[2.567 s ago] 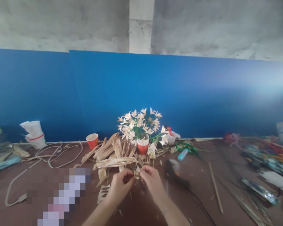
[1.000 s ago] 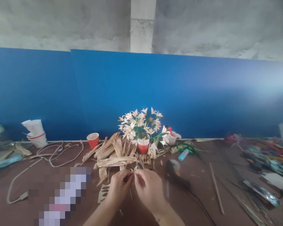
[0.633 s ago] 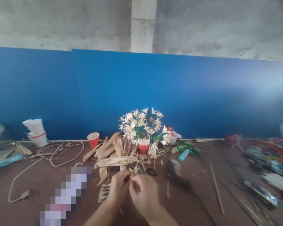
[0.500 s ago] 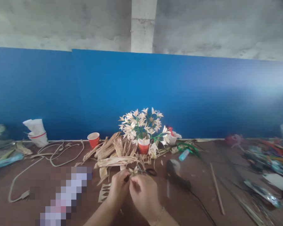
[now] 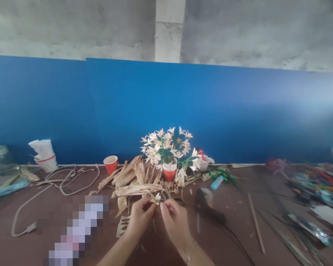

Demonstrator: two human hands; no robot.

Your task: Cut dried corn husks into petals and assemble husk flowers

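My left hand (image 5: pixel 140 218) and my right hand (image 5: pixel 175 220) meet low in the middle of the brown table (image 5: pixel 233 236). Both pinch a small pale husk flower (image 5: pixel 156 198) between their fingertips, the left from the left side, the right just below and to the right. Directly behind lies a heap of dried corn husks (image 5: pixel 133 179). Beyond it stands a red paper cup (image 5: pixel 169 172) filled with a bouquet of finished husk flowers (image 5: pixel 168 145) on green stems. Black scissors (image 5: pixel 178 202) lie just behind my right hand.
A black glue gun (image 5: pixel 207 207) with its cord lies right of my hands, a wooden stick (image 5: pixel 255 221) further right. An empty red cup (image 5: pixel 110 164), a white cable (image 5: pixel 58 181), stacked white cups (image 5: pixel 44 155) and a blue wall panel (image 5: pixel 166 111) lie behind. Craft clutter (image 5: pixel 313 192) fills the right side.
My right hand drew in close against the left over the small flower, then eased slightly right again. The flower stays pinched between both hands, raised a little toward the husk heap.
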